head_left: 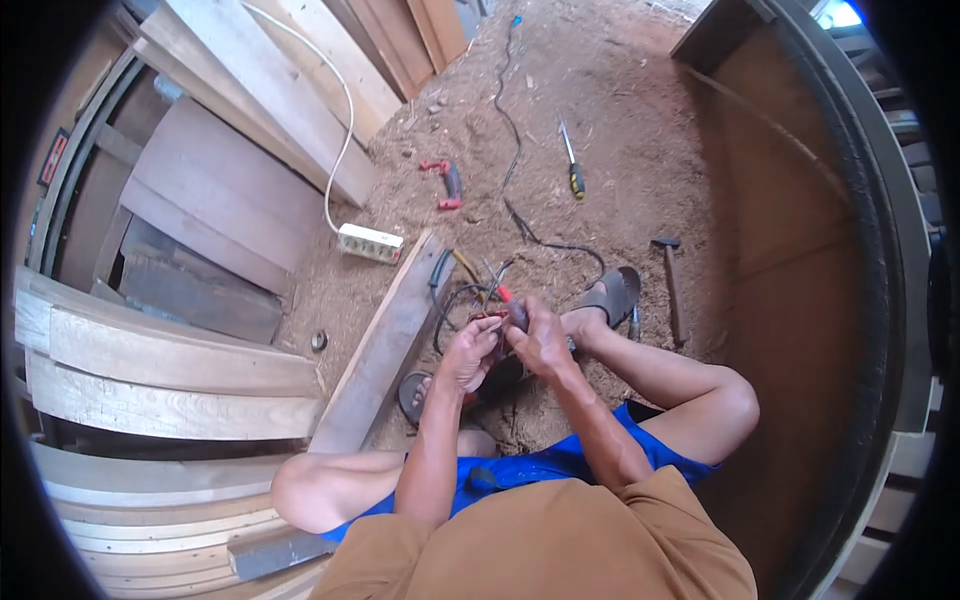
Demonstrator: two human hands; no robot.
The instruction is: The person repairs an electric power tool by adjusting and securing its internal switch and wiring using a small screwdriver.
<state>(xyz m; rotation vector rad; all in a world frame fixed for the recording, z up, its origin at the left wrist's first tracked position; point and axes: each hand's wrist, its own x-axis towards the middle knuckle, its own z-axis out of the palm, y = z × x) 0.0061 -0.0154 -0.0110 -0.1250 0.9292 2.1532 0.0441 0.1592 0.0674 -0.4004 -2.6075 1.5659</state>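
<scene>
My left hand (472, 352) is closed, with its fingertips pinching a small red part (488, 314). Right beside it, my right hand (541, 342) wraps round a tool with a red and dark handle (516, 313). A thin metal shaft seems to point up and away from that handle, but its exact kind is unclear. Just beyond my hands lie a looped black cable and a tool with green and yellow handles (440, 266), perhaps pliers. Farther off on the ground is a red and black curved handle shell (452, 186). The fingers partly hide what is between the hands.
A wooden plank (375, 355) lies left of my hands, and a white power strip (370, 243) sits past it. A yellow-black screwdriver (574, 165) and a hammer (674, 292) lie on the sawdust-covered ground. Boards are stacked left; a large brown panel (790, 300) stands right.
</scene>
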